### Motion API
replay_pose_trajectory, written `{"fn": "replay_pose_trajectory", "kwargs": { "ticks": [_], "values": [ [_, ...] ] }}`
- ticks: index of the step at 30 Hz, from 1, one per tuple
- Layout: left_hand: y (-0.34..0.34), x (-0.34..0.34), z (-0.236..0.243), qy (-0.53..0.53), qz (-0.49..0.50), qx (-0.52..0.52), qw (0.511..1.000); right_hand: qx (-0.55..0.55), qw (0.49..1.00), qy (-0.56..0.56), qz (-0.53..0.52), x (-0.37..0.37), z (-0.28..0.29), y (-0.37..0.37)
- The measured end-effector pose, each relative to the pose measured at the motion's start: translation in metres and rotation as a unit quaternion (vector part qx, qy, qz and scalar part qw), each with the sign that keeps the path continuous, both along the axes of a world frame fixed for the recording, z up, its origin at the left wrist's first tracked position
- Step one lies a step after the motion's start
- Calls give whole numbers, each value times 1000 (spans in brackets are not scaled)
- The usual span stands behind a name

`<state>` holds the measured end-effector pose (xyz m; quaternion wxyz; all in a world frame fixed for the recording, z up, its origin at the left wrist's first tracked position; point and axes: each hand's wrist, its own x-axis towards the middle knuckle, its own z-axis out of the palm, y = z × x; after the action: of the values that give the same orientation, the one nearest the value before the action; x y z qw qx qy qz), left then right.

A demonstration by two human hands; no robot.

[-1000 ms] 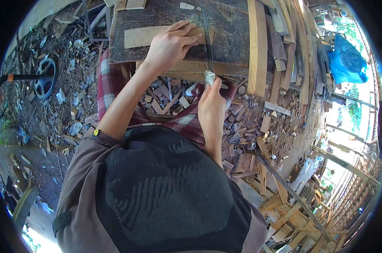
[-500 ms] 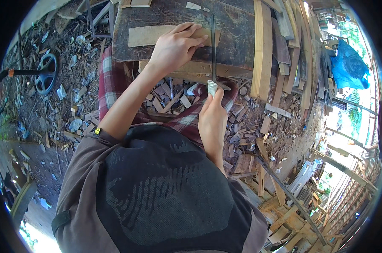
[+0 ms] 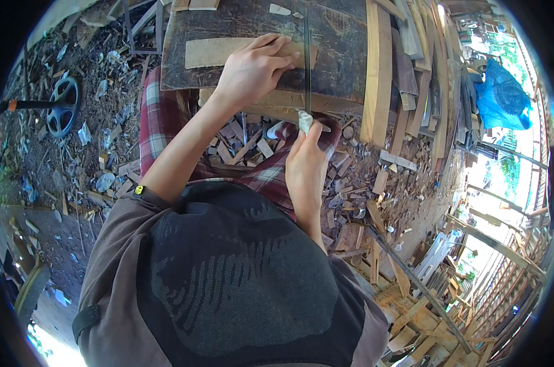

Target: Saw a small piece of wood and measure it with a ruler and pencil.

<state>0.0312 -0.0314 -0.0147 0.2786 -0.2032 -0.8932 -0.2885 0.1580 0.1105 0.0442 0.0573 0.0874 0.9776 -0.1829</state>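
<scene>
A flat wooden strip (image 3: 213, 53) lies across the dark, worn work table (image 3: 341, 37). My left hand (image 3: 258, 67) presses down on it from above, fingers bent over its right part, holding it against the tabletop. Close to the strip's right end, a long, thin dark saw blade (image 3: 308, 85) crosses it, running away from me. My right hand (image 3: 307, 147) is closed around the near end of the saw, where a whitish wrapping (image 3: 304, 120) shows above the fist. The blade's teeth are too small to make out.
Long boards (image 3: 381, 73) stand along the table's right side. Wood offcuts (image 3: 252, 144) litter the ground below and around my legs. A blue plastic bag (image 3: 503, 95) hangs at the far right. To the left is a dark spoked wheel (image 3: 64, 107) on a bar.
My right hand has moved slightly away from me, sliding the saw forward across the strip. My left hand stays in place on the wood.
</scene>
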Motion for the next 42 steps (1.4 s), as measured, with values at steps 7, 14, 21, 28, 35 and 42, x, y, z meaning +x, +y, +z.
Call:
{"fn": "replay_pose_trajectory", "kwargs": {
  "ticks": [7, 14, 21, 28, 35, 42],
  "values": [
    [2, -2, -1, -9, -11, 5, 1000, 14, 1000, -2, -15, 4, 2, -1],
    [0, -1, -1, -5, 3, 3, 1000, 25, 1000, 7, 9, -14, -8, 0],
    [1, -2, 0, -3, -7, 16, 1000, 13, 1000, -7, -5, 6, -2, 5],
    [0, -1, 1, 7, -1, 7, 1000, 14, 1000, 9, 9, -12, -10, 2],
    [2, -1, 0, 11, -1, 28, 1000, 12, 1000, -19, -4, 5, -3, 10],
    [3, -2, 1, 13, -1, 11, 1000, -5, 1000, -3, 8, -5, -7, 8]
  ]
}}
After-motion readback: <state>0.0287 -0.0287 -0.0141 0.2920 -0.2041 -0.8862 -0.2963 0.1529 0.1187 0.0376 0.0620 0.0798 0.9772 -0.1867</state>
